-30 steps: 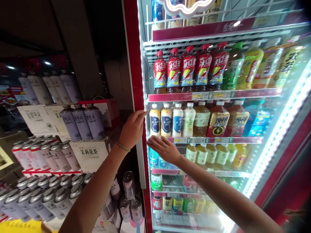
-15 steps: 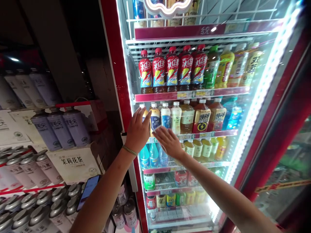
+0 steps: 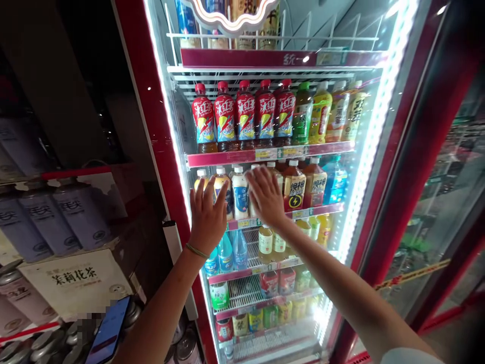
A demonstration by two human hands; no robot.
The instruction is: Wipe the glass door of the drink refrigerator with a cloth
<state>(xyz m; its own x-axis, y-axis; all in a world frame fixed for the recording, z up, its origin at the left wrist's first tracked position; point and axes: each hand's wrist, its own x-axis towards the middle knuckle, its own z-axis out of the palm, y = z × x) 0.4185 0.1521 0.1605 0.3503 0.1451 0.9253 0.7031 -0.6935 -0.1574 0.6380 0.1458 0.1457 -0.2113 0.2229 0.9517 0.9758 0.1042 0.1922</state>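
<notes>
My left hand (image 3: 207,218), with a thin band at the wrist, is raised with fingers spread before the left end of a lit cooler's third shelf. It partly hides bottles with white caps there, among them a yellow-and-blue labelled bottle (image 3: 219,178). To its right my right hand (image 3: 266,198) is held up, fingers stretched and slightly blurred, in front of other bottles on that shelf. Between the hands stands a white-and-blue labelled bottle (image 3: 240,194). Neither hand holds anything. Whether the fingertips touch anything, I cannot tell.
Red-capped iced tea bottles (image 3: 246,114) line the shelf above. Blue bottles (image 3: 225,253) stand below. At left are purple canisters (image 3: 81,217), a white carton (image 3: 76,280) and a phone (image 3: 108,331). The cooler's red frame (image 3: 142,101) runs along the left side.
My right hand has moved up and right, from the shelf's front edge to bottle height. My left hand stays raised, its fingers now more spread. The view has shifted, moving the cooler leftward in frame.
</notes>
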